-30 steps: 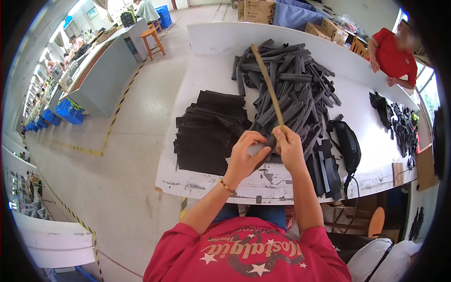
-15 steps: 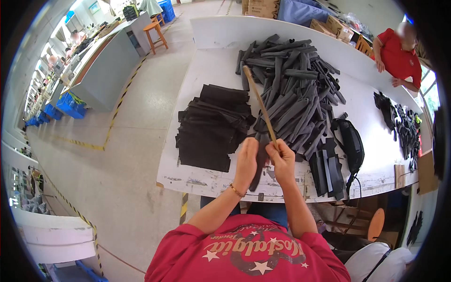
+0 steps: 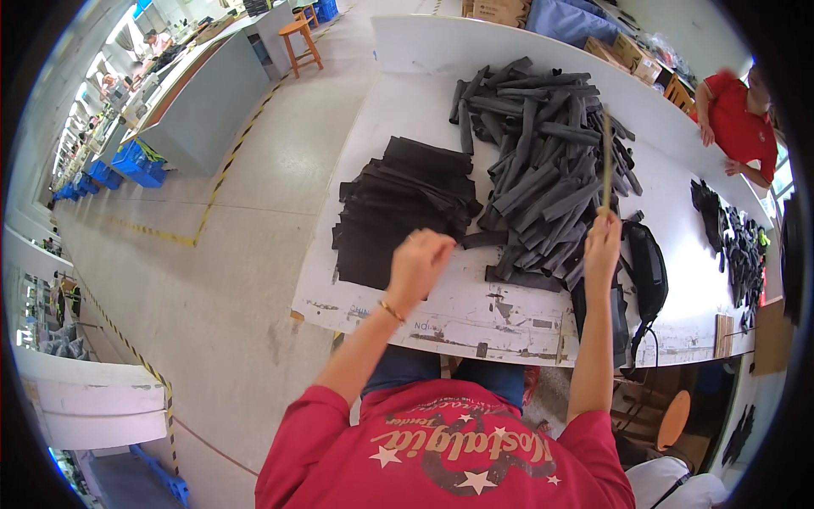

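My right hand (image 3: 603,242) is closed around the lower end of a long thin wooden stick (image 3: 607,157), which points upward beside the heap. That heap is of dark grey fabric tubes (image 3: 551,161), piled loosely on the white table (image 3: 458,318). My left hand (image 3: 421,259) hovers at the right edge of a stack of flat black fabric pieces (image 3: 373,242). Its fingers are curled together; whatever is between them, if anything, is hidden. Just right of its fingertips lies one dark tube (image 3: 485,240).
A black pouch (image 3: 647,271) with a cord lies right of the heap, near flat dark strips (image 3: 621,327). Farther right sits another pile of black pieces (image 3: 736,246). A person in a red shirt (image 3: 736,114) stands beyond the table's raised back board (image 3: 509,42).
My hands have moved apart. The right one carried the stick right and upright, off the dark tube both hands were working on. My left hand moved left to the flat stack.
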`<state>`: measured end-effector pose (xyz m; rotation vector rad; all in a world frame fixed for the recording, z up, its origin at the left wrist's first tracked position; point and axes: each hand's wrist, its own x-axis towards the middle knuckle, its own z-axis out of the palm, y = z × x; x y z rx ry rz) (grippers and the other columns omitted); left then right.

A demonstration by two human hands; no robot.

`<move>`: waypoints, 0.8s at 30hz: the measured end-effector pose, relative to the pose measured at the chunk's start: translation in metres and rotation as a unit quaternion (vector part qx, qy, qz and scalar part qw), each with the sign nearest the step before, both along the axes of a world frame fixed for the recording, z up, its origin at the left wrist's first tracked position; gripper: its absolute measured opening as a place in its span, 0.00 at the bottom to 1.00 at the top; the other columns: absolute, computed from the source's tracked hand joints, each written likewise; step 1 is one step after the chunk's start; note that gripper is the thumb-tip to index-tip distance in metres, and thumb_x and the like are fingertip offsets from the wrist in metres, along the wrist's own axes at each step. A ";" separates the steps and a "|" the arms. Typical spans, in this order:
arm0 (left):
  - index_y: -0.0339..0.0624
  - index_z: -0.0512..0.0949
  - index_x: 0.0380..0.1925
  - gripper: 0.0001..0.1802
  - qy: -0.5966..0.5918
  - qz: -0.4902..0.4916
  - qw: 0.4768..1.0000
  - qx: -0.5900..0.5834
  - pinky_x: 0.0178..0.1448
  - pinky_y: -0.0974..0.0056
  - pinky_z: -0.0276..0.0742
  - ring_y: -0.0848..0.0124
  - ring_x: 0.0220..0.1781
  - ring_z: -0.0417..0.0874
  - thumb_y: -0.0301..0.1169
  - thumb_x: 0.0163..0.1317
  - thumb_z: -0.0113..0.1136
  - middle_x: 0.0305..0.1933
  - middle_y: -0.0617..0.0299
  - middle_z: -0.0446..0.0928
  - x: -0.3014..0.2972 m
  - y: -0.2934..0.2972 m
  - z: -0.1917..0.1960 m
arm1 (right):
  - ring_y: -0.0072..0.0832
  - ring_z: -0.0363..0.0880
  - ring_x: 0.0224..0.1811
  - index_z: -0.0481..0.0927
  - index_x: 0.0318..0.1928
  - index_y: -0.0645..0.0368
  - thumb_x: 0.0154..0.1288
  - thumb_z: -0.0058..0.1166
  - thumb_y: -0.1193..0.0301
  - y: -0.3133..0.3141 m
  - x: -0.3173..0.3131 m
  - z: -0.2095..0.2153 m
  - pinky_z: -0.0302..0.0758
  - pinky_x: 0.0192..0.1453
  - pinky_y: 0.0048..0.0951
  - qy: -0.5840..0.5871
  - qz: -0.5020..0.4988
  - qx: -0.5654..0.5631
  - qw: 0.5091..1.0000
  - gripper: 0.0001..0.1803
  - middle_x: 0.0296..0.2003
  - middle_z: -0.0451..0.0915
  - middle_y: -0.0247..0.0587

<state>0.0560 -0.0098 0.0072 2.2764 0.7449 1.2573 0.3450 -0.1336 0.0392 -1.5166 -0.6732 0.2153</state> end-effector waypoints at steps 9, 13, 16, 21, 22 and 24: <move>0.44 0.80 0.29 0.07 0.133 -0.037 0.978 0.158 0.47 0.62 0.70 0.66 0.44 0.72 0.24 0.47 0.63 0.35 0.66 0.72 0.005 0.089 0.025 | 0.13 0.63 0.30 0.74 0.48 0.62 0.70 0.47 0.69 -0.053 -0.076 -0.038 0.61 0.33 0.17 -0.040 0.116 -0.189 0.974 0.12 0.30 0.72 0.28; 0.46 0.80 0.30 0.07 0.158 -0.046 0.974 0.154 0.48 0.62 0.70 0.65 0.44 0.72 0.24 0.48 0.62 0.36 0.65 0.72 0.006 0.096 0.025 | 0.13 0.62 0.30 0.74 0.47 0.62 0.70 0.47 0.69 -0.056 -0.089 -0.047 0.61 0.33 0.17 0.014 0.156 -0.179 0.971 0.10 0.29 0.71 0.27; 0.45 0.79 0.29 0.05 0.123 -0.006 0.985 0.117 0.48 0.62 0.70 0.63 0.43 0.74 0.24 0.50 0.62 0.36 0.64 0.73 0.004 0.074 0.032 | 0.13 0.62 0.29 0.73 0.45 0.61 0.69 0.47 0.71 -0.053 -0.104 -0.051 0.62 0.33 0.18 0.057 0.173 -0.176 0.967 0.09 0.27 0.69 0.26; 0.44 0.79 0.29 0.06 0.165 -0.088 0.971 0.147 0.46 0.64 0.69 0.67 0.41 0.73 0.26 0.49 0.62 0.33 0.66 0.73 -0.022 0.061 0.015 | 0.14 0.66 0.29 0.73 0.46 0.63 0.68 0.48 0.72 -0.047 -0.124 -0.056 0.65 0.33 0.19 0.018 0.211 -0.176 0.961 0.10 0.28 0.73 0.29; 0.44 0.79 0.29 0.05 0.166 -0.088 0.970 0.154 0.46 0.64 0.70 0.68 0.41 0.73 0.26 0.49 0.62 0.33 0.66 0.74 -0.024 0.061 0.012 | 0.14 0.66 0.30 0.74 0.46 0.63 0.68 0.49 0.72 -0.047 -0.126 -0.056 0.65 0.34 0.19 0.022 0.215 -0.179 0.960 0.10 0.28 0.74 0.29; 0.43 0.79 0.29 0.05 0.153 -0.080 0.973 0.156 0.46 0.64 0.70 0.68 0.41 0.73 0.27 0.50 0.62 0.33 0.66 0.74 -0.023 0.069 0.009 | 0.14 0.66 0.29 0.74 0.46 0.63 0.68 0.49 0.72 -0.048 -0.130 -0.059 0.65 0.33 0.19 0.025 0.223 -0.181 0.958 0.10 0.28 0.73 0.29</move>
